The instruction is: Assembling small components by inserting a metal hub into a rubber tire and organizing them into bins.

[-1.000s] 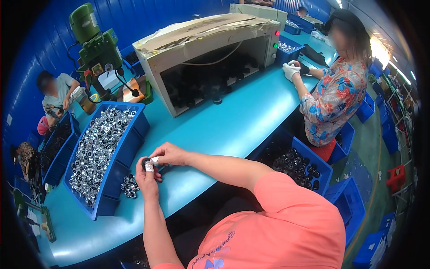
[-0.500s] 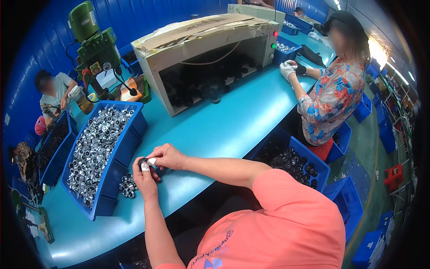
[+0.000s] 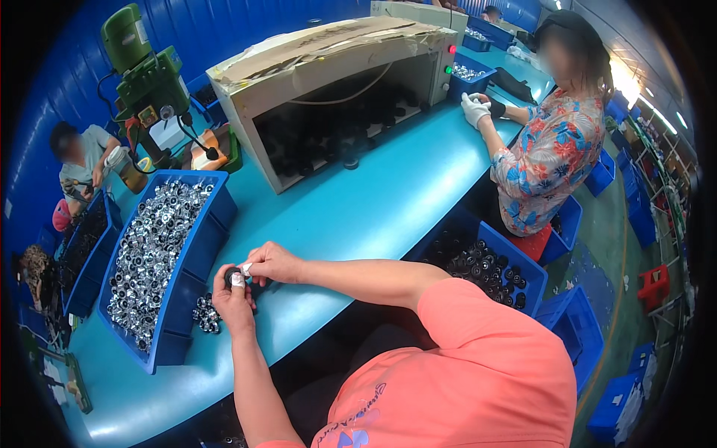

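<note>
My left hand (image 3: 236, 303) is closed around a small black round part (image 3: 230, 275), its thumb wrapped in white tape. Against that same part my right hand (image 3: 275, 263) pinches, with white wrapping on a fingertip too. The fingers cover most of the part, so its detail is hidden. Just left of my hands, a little pile of shiny metal parts (image 3: 205, 313) lies on the turquoise table (image 3: 299, 231). Beside the pile stands a blue bin (image 3: 196, 295) heaped with silver-and-black parts (image 3: 157, 257).
A pale open-fronted box (image 3: 261, 145) with black round parts inside stands across the table. Behind the bin is a green machine (image 3: 146, 82). A co-worker in a flowered shirt (image 3: 549, 160) sits at the right. Bins of black parts (image 3: 489, 272) stand below the table edge.
The whole view has shifted slightly. My hands stay together at the black part, with only a slight change in the fingers.
</note>
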